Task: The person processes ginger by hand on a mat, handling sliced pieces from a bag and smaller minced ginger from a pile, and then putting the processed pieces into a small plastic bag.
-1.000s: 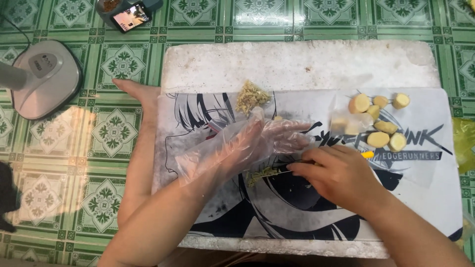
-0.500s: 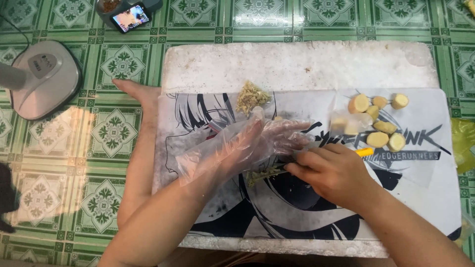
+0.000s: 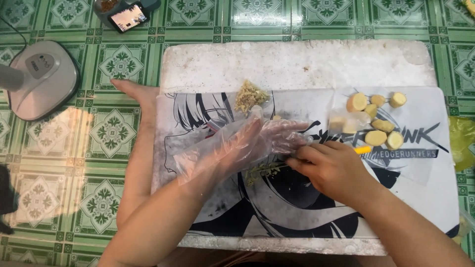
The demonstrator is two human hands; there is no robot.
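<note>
printed mat (image 3: 277,217) lies open below the hands. upper foam board (image 3: 297,64) bare. obstacles: ginger pieces (image 3: 376,123) at right, chopped ginger pile (image 3: 249,95) above the gloved left hand (image 3: 257,141), fan base (image 3: 42,79) and phone (image 3: 128,16) off-board at left.

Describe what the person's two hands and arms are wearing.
The left hand wears a loose, clear, crinkled plastic glove whose open cuff flares wide at the wrist. The right hand is bare, with no glove. Both forearms are bare, with no sleeves, watch or bracelets in view.
</note>
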